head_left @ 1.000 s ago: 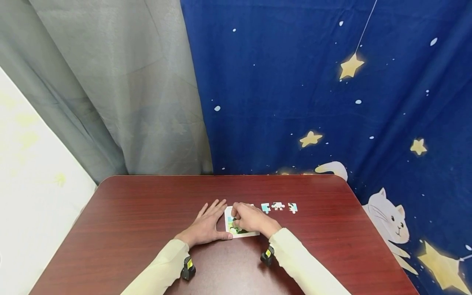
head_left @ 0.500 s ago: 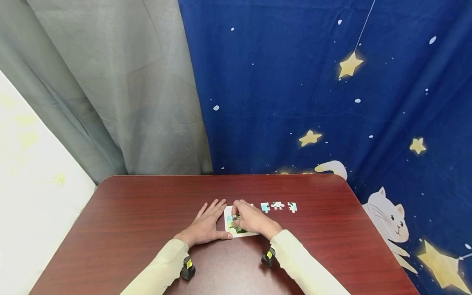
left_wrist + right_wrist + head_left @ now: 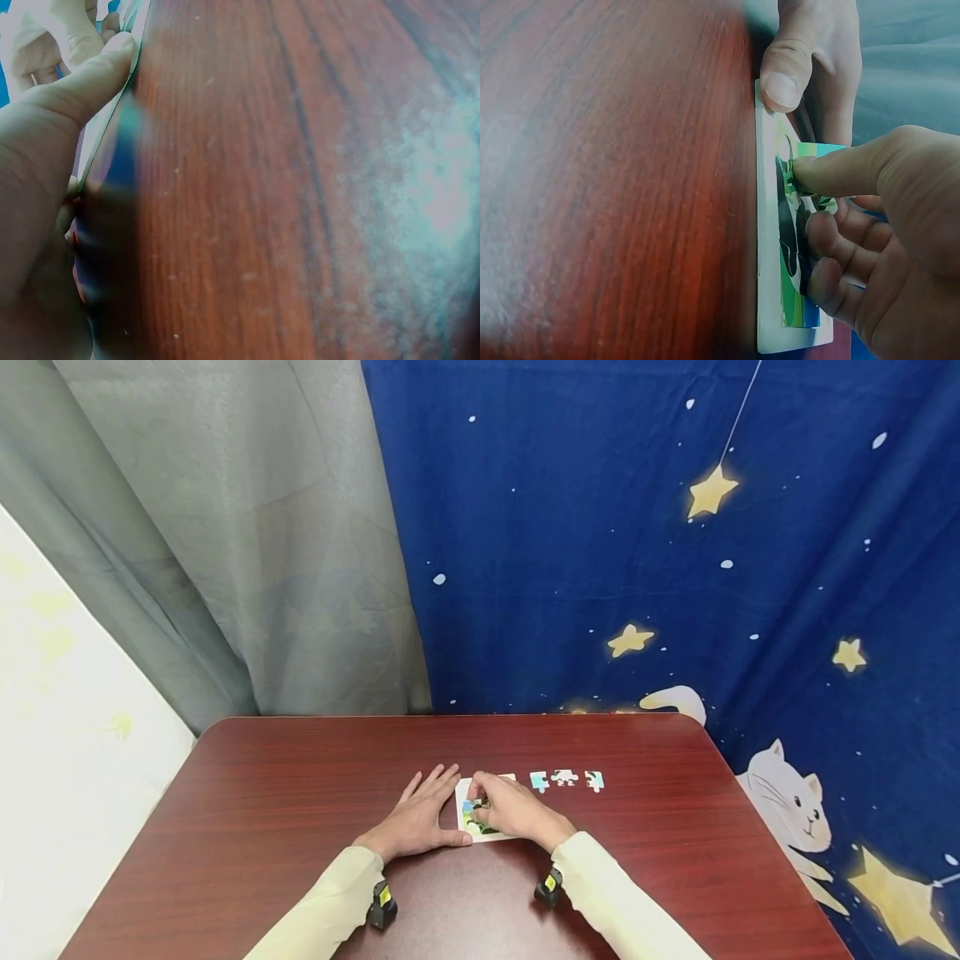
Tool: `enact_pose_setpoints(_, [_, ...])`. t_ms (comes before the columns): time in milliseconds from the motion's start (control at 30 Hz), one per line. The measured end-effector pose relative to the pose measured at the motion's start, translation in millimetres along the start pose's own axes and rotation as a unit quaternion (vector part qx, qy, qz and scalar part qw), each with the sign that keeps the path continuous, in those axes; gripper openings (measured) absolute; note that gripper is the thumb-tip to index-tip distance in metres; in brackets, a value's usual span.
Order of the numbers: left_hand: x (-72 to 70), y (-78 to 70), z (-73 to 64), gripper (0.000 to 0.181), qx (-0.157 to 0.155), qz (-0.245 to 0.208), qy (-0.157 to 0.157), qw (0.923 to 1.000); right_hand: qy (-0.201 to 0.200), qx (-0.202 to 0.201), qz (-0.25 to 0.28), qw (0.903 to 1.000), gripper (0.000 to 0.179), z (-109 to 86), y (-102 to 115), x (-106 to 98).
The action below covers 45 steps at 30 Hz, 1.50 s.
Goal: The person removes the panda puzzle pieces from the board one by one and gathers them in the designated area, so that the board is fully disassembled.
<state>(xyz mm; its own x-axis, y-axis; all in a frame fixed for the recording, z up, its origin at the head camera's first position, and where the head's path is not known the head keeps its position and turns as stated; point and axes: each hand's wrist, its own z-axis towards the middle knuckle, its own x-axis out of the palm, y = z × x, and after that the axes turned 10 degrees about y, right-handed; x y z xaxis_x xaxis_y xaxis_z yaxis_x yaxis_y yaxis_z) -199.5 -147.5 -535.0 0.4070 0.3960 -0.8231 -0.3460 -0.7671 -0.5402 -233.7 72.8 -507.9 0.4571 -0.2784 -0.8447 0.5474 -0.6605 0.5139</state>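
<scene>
My left hand (image 3: 416,822) lies flat with fingers spread at the left side of a small white-bordered puzzle board (image 3: 769,307). Its thumb (image 3: 783,88) presses on the near left corner of the border. Over the board, my right hand (image 3: 517,806) pinches a blue-and-green puzzle piece (image 3: 819,149) between thumb and fingers. The piece is tilted, its lower part right at the green and black picture (image 3: 789,225) in the board. The right palm and fingers hide much of the board in the head view.
Three loose puzzle pieces lie right of the board: a light blue one (image 3: 539,782), a white and black one (image 3: 565,777) and another (image 3: 594,781). The reddish-brown table (image 3: 315,760) ends at a grey curtain (image 3: 330,610) and a blue starry curtain (image 3: 555,568).
My right hand has shifted slightly over the board, toward its near side, showing more of the far border. The left hand and the loose pieces stay put.
</scene>
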Motion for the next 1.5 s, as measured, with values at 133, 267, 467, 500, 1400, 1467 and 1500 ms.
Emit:
enact_pose_setpoints(133, [2.0,0.3,-2.3,0.102,0.002,0.02,-0.01,0.9997,0.003,-0.014,-0.041,0.999,0.01,-1.6,1,1])
enact_pose_setpoints(267, [2.5,-1.3,-4.0,0.09,0.0,0.039,-0.014,0.9992,0.001,-0.023,-0.067,0.9975,0.005,-2.3,3,1])
enact_pose_setpoints(467, [2.0,-2.8,-2.7,0.09,-0.012,0.043,-0.004,0.999,0.0,-0.025,-0.076,0.9968,0.006,-2.3,4,3])
enact_pose_setpoints(500, [1.8,-2.8,-2.4,0.09,-0.012,0.041,-0.003,0.9991,0.0,-0.025,-0.075,0.9969,0.007,-2.2,4,3])
enact_pose_setpoints(1400, [-2.3,-7.0,-3.3,0.101,-0.015,0.033,0.005,0.9993,-0.064,-0.015,0.09,0.9938,0.018,-42.9,-11,-21])
enact_pose_setpoints(1467, [-2.1,-6.7,-2.7,0.103,-0.017,0.029,0.005,0.9994,-0.056,-0.002,0.102,0.9932,0.013,-48.6,-17,-23])
enact_pose_setpoints(1500, [-1.9,-6.3,-2.4,0.104,-0.02,0.03,0.008,0.9993,-0.053,0.003,0.109,0.9926,0.011,-51.5,-19,-23])
